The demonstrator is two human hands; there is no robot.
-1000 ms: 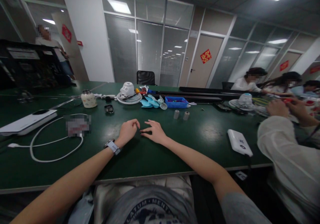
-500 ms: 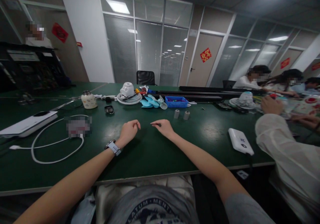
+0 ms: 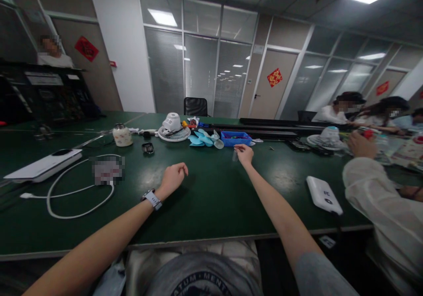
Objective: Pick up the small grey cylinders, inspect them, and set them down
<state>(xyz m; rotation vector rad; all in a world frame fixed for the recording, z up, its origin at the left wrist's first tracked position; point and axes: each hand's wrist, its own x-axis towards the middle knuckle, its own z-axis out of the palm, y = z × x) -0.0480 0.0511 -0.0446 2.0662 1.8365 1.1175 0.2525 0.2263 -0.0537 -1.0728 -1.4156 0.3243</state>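
My left hand [image 3: 174, 177] rests above the green table with its fingers curled together; whatever is in them, if anything, is hidden. A watch sits on that wrist. Farther forward, my right hand [image 3: 244, 154] is at the front of the blue tray [image 3: 236, 140], its fingertips pinched. What that pinch holds, if anything, is too small to make out. Just left of it stands a small metal cylinder [image 3: 234, 156], blurred; the hand covers the spot beside it. Light-blue fan blades [image 3: 202, 138] lie left of the tray, by a white fan body with its grille [image 3: 173, 130].
A cream bottle [image 3: 122, 136] and a small black case [image 3: 147, 148] stand to the left, with a white cable [image 3: 49, 201] and a white flat box [image 3: 42, 163]. At right are a white power bank [image 3: 324, 194] and a co-worker's sleeve [image 3: 373, 190]. Black bars [image 3: 271, 128] lie behind.
My right hand has moved forward and right, away from my left hand, to the small metal cylinders. My left hand has stayed nearly still. The view has shifted slightly.
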